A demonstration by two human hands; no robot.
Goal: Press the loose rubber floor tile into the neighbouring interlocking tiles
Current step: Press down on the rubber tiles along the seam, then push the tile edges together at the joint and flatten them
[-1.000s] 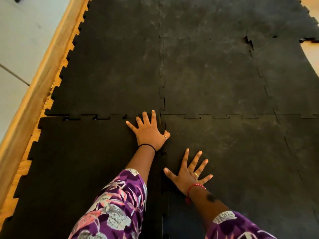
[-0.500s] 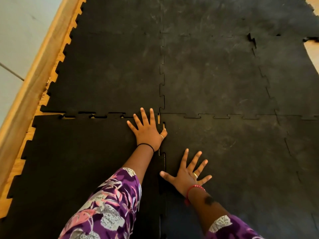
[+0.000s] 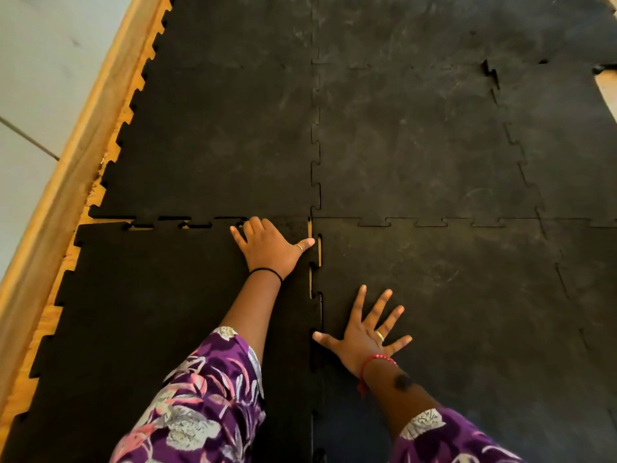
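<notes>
The loose black rubber tile (image 3: pixel 150 312) lies at the near left, with narrow gaps showing wood along its far edge and its right edge. My left hand (image 3: pixel 270 248) presses flat near its far right corner, fingers together and thumb reaching toward the seam. My right hand (image 3: pixel 364 332) lies flat with fingers spread on the neighbouring tile (image 3: pixel 450 312) just right of the seam. The far left tile (image 3: pixel 217 145) meets the loose tile along a half-joined toothed edge. Neither hand holds anything.
More joined black tiles (image 3: pixel 417 145) cover the floor ahead and right. A wooden strip (image 3: pixel 76 135) runs along the left edge of the mat, with pale floor (image 3: pixel 40 78) beyond. Another seam at the far right (image 3: pixel 490 75) stands partly lifted.
My left hand has drawn its fingers together and shifted slightly left along the far edge. Gaps at the right seam now show more wood. My right hand has stayed put.
</notes>
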